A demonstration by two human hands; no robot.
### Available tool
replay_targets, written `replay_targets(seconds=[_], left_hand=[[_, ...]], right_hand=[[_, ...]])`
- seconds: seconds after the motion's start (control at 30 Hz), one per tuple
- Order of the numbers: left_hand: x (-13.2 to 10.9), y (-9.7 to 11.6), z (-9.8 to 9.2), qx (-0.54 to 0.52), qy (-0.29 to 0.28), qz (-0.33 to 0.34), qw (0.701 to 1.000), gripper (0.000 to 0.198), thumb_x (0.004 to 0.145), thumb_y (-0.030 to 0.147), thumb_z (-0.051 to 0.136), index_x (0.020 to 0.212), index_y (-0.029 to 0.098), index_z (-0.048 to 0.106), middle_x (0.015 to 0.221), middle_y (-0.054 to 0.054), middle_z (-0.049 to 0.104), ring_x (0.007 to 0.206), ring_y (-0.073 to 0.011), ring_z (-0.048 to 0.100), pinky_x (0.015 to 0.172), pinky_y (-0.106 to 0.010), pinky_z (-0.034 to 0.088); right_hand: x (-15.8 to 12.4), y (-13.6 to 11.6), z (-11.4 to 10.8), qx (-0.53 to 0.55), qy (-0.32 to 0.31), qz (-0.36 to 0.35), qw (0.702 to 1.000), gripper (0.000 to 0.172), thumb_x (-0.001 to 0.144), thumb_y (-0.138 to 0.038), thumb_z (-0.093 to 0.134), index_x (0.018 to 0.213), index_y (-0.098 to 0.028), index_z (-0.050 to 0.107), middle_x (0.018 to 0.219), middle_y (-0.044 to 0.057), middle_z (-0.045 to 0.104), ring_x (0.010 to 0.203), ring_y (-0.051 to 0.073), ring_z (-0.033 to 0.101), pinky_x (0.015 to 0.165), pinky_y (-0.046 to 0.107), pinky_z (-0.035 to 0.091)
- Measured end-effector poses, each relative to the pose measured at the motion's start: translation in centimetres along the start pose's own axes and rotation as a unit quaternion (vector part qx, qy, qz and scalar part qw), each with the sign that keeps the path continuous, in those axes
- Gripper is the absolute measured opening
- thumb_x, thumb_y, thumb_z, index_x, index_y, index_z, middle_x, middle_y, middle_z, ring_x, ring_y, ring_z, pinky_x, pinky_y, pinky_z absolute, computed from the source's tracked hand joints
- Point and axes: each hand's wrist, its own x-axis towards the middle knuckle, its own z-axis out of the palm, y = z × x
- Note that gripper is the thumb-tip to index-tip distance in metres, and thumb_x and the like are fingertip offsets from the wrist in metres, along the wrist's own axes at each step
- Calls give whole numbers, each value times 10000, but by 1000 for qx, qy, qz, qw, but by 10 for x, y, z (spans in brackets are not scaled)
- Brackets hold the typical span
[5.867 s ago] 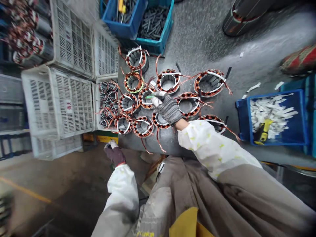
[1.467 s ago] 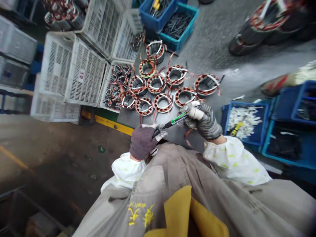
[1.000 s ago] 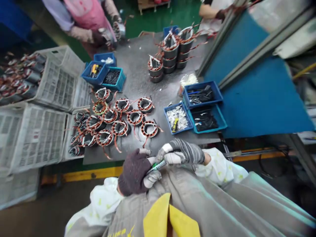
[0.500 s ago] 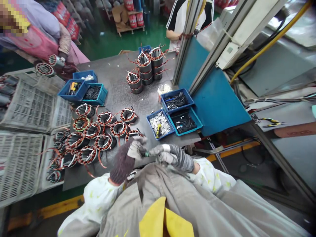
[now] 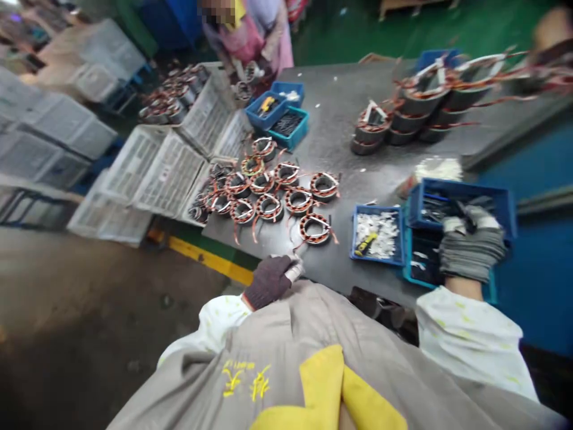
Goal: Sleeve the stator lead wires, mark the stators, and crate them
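My left hand (image 5: pixel 275 278), in a dark purple glove with pale fingertips, is closed near the table's front edge. Whatever it may hold is hidden. In front of it lies a wire-wound motor stator (image 5: pixel 314 230) with orange-red windings and white strips. Over on the right, my right hand (image 5: pixel 472 242), in a grey glove, reaches over a blue bin (image 5: pixel 505 209) of black strips. A black strip shows between its thumb and fingers, slightly blurred. Below the wrist sits a teal bin (image 5: pixel 421 272) with dark pieces. A blue bin (image 5: pixel 378 261) beside it has white pieces and a yellow cutter (image 5: pixel 366 244).
Several more stators (image 5: pixel 269 206) cover the table's left part. Taller stator stacks (image 5: pixel 409 110) stand at the back right. Small bins (image 5: pixel 298 134) sit at the back left, near a co-worker (image 5: pixel 255 36). White crates (image 5: pixel 168 167) border the left edge.
My hands have parted: the right went from near my left hand to the bin on the right. The view has swung left, bringing more crates in.
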Motion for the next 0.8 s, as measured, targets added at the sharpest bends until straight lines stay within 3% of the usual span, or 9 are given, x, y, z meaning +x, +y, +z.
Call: replay_targets(seconds=[0.07,0.2,0.33,0.43,0.53,0.63,0.8], left_hand=[[-7,-9,2,0,3,-8,1000,325,1135,417,573,1255,236,814,1174,-94,858,1133,-270,794,1033,-407,585],[-20,-32,1,9,43,-14,999,332,1137,468,584,1194,237,815,1099,-97,846,1125,-262,775,1040,-406,569],[-28,-60,-5,14,46,9,999,340,1145,468,574,1205,233,812,1124,-98,846,1114,-260,766,1033,-417,558],[-38,-93,-10,12,41,26,999,326,1147,438,573,1220,232,814,1163,-85,854,1094,-256,765,1024,-425,565],[-57,-140,-15,26,86,12,996,306,1141,411,583,1202,235,826,1162,-81,855,1096,-266,765,1006,-429,584],[-83,-201,-18,45,157,-14,986,260,1119,362,615,1175,250,843,1109,-84,855,1116,-286,773,1022,-440,601],[-132,-303,-25,67,225,-61,970,231,1084,297,643,1185,259,847,1113,-102,866,1132,-310,797,1054,-464,632]], right_hand=[[-20,-13,28,22,-44,7,999,586,1001,-585,545,1340,-187,812,1378,302,767,1365,483,700,1173,727,505],[-86,-61,82,78,-226,-47,970,501,1008,-561,525,1239,-234,827,1303,215,814,1286,420,746,1196,638,556],[-152,-105,129,127,-314,-91,936,428,949,-546,588,1096,-225,831,1159,150,861,1135,366,796,1126,576,622],[-195,-136,154,157,-388,-128,899,389,974,-487,589,1101,-228,850,1170,135,868,1125,334,816,1111,532,643],[-230,-172,179,152,-443,-158,869,364,1003,-396,578,1152,-226,862,1208,130,868,1135,306,828,1091,482,659],[-254,-216,210,122,-452,-180,865,364,1031,-341,561,1207,-222,857,1251,130,861,1156,295,824,1106,463,649],[-267,-298,283,6,-451,-214,867,440,1071,-423,581,1398,-222,797,1286,141,848,1171,326,798,1084,453,628]])
